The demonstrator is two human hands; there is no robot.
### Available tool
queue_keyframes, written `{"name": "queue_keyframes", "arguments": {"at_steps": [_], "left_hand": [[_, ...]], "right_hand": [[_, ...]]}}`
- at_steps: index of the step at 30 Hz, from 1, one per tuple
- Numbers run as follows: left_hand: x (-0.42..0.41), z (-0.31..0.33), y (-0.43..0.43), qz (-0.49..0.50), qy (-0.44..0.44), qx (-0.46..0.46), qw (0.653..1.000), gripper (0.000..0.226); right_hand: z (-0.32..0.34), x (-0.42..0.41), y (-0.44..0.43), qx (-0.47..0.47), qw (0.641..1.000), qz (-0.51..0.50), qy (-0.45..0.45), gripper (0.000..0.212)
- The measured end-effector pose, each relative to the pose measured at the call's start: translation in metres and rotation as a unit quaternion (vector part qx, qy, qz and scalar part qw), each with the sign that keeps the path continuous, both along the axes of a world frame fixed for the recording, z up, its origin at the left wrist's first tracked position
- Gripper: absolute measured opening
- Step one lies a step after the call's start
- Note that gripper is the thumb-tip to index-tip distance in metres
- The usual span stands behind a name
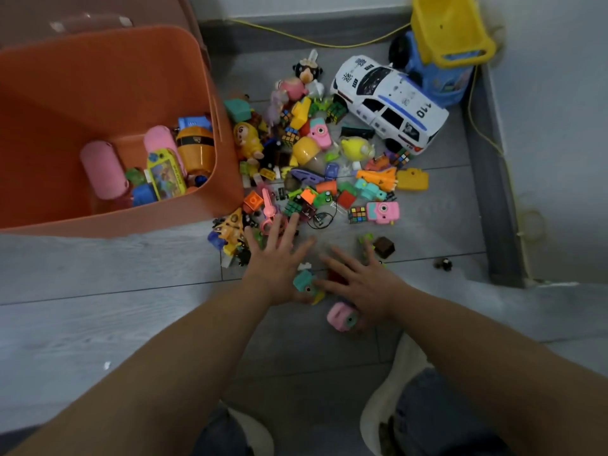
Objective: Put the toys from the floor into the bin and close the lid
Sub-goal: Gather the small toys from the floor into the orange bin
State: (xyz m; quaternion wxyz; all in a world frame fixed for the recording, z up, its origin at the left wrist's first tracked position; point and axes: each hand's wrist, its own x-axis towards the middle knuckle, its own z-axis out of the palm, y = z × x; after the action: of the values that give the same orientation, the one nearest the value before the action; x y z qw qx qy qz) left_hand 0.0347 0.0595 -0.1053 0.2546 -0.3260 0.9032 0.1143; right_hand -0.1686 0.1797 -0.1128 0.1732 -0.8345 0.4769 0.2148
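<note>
An orange bin [108,77] stands open at the left, holding several toys, among them a pink capsule [102,169] and a yellow handheld game [165,174]. A heap of small toys [316,159] covers the floor beside it, with a white police car [390,102] at its far side. My left hand [278,258] is spread flat, fingers straight, over the near edge of the heap. My right hand [363,283] is spread alongside it. A teal toy camera [304,281] lies between the hands, and a pink toy camera [342,316] sits under my right wrist.
A blue and yellow ride-on truck [444,51] stands in the far corner, with a yellow cord [316,41] running along the wall. The bin's lid [92,18] leans behind the bin. A brown block [384,246] and a small dark toy [444,264] lie apart at the right. My shoes show below.
</note>
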Motion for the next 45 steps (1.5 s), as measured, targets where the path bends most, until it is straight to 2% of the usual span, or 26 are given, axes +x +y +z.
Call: {"name": "queue_keyframes", "arguments": {"at_steps": [4,7,10,13,15,18,22,27,32,35,40,43,45], "left_hand": [[-0.014,-0.003,-0.005,0.104,0.038,-0.005,0.994,0.112],[-0.021,0.0,-0.014,0.161,0.066,-0.044,0.984,0.1],[-0.016,0.002,-0.018,0.188,0.073,-0.089,0.975,0.106],[-0.006,0.0,-0.01,0.176,0.066,-0.097,0.977,0.116],[-0.003,-0.004,-0.004,0.229,0.043,-0.083,0.969,0.121],[-0.007,-0.01,-0.001,0.305,0.012,-0.043,0.951,0.125],[-0.012,-0.016,-0.007,0.242,0.018,-0.03,0.97,0.124],[-0.016,-0.018,-0.017,0.196,0.071,-0.053,0.977,0.11],[-0.02,-0.018,-0.023,0.197,0.105,-0.041,0.974,0.088],[-0.021,-0.017,-0.026,0.198,0.152,0.019,0.968,0.074],[-0.029,-0.012,-0.038,0.272,0.178,0.053,0.944,0.052],[-0.032,-0.012,-0.041,0.335,0.178,0.085,0.922,0.049],[-0.035,-0.003,-0.046,0.354,0.179,0.108,0.911,0.05]], "right_hand": [[0.003,-0.014,-0.025,-0.046,0.987,-0.151,0.023,0.112],[0.006,-0.022,-0.047,-0.058,0.948,-0.311,0.04,0.108],[0.008,-0.023,-0.054,-0.076,0.904,-0.419,0.044,0.111],[0.007,-0.023,-0.05,-0.042,0.883,-0.466,0.036,0.121],[0.003,-0.021,-0.047,-0.019,0.867,-0.498,0.013,0.126],[-0.002,-0.018,-0.044,-0.002,0.864,-0.503,0.0,0.129],[-0.001,-0.016,-0.054,-0.018,0.872,-0.489,-0.017,0.129],[0.0,-0.023,-0.08,-0.044,0.902,-0.428,-0.027,0.125],[0.0,-0.029,-0.097,-0.069,0.906,-0.412,-0.063,0.085],[-0.005,-0.029,-0.097,-0.075,0.904,-0.414,-0.072,0.083],[0.001,-0.029,-0.099,-0.069,0.901,-0.419,-0.091,0.082],[0.009,-0.026,-0.099,-0.051,0.906,-0.413,-0.08,0.079],[0.015,-0.026,-0.099,-0.045,0.912,-0.401,-0.075,0.069]]}}
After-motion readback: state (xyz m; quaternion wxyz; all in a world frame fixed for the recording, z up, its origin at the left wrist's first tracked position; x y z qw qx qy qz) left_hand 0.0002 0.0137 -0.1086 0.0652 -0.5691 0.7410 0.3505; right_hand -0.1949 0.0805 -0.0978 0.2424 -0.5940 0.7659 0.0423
